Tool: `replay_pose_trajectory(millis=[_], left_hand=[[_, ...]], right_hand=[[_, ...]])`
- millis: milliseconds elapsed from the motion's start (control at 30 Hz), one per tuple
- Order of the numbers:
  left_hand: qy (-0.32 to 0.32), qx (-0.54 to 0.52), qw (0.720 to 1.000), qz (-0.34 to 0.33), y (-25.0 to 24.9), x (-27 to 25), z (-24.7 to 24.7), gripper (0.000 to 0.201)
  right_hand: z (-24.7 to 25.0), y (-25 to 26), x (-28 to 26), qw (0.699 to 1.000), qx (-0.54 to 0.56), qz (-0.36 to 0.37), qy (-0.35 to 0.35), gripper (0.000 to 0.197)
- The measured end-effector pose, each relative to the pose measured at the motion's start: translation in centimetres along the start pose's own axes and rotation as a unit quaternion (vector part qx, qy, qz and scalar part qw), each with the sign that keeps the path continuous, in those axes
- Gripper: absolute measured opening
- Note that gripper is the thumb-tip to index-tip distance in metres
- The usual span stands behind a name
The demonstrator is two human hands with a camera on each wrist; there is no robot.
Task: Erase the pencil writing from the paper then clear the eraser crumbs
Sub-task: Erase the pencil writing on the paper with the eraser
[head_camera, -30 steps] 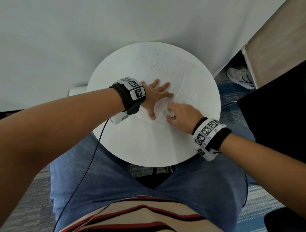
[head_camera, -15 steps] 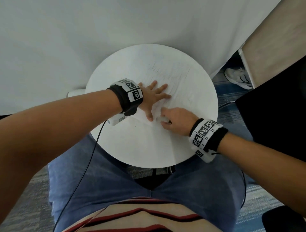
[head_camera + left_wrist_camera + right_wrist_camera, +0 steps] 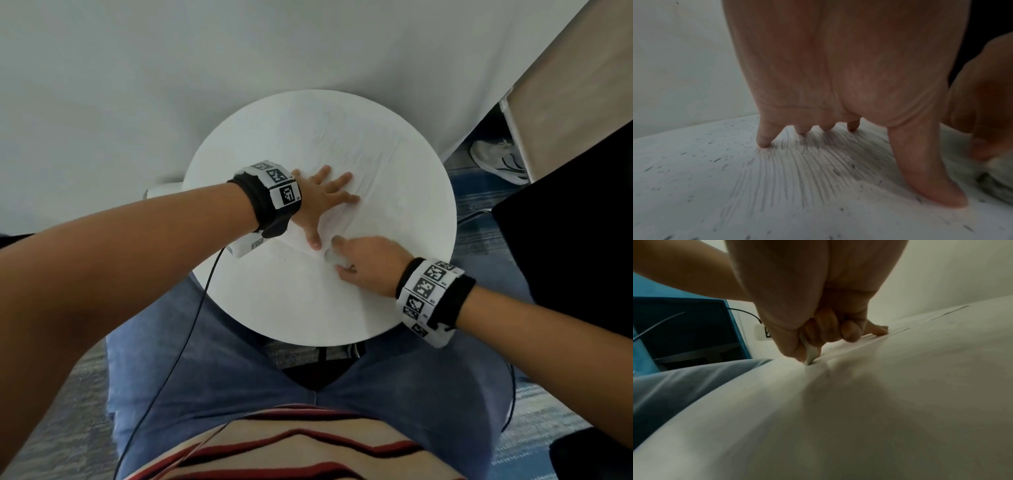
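**Eraser hand slides left, toward the thumb**

R hand w/ eraser has moved left & nearer the person over the last sec, now just beside L thumb. L hand shifted slightly; head cam view drifted a bit too.

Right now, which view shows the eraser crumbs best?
The left wrist view: dark eraser crumbs lie scattered plainly over the paper around the left hand. The head view is too distant to resolve them. The right wrist view shows the right hand gripping the eraser, with crumbs lost in blur.
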State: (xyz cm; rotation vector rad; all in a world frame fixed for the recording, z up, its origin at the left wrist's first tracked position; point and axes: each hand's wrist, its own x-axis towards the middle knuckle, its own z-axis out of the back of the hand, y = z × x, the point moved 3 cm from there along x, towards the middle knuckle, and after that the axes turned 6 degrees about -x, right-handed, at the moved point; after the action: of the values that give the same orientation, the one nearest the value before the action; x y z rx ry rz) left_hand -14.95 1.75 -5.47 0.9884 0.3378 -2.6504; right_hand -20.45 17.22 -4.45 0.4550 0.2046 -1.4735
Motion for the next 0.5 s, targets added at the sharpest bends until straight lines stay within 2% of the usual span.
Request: replay_pose_trajectory(millis=[67,167,200,333,500], left_hand=[[0.000,0.005,1.000,0.001,0.1,0.1,-0.2,0.128],[0.004,-0.003,1.000,0.005,0.1,-0.1,-0.2,0.128],[0.004,-0.003,1.000,0.005,0.0,-0.2,-0.1,0.127],[0.002,0.004,1.000,-0.001,0.0,-0.1,0.1,0.128],[0.008,0.006,1.000,0.004,0.1,-0.1,-0.2,0.127]], right_hand=[[0.2,-0.6,0.2,1.000,-0.005,0.009,0.012,0.033],[1.3,-2.8,1.2,0.996,0.012,-0.073,-0.044,0.039],[1.2,-2.5,0.9,0.996,0.000,-0.077,-0.048,0.040],[-0.3,0.2,-0.3,0.999,-0.032,0.018,0.021,0.034],[1.0,-2.3,0.5,0.996,0.001,-0.080,-0.050,0.036]])
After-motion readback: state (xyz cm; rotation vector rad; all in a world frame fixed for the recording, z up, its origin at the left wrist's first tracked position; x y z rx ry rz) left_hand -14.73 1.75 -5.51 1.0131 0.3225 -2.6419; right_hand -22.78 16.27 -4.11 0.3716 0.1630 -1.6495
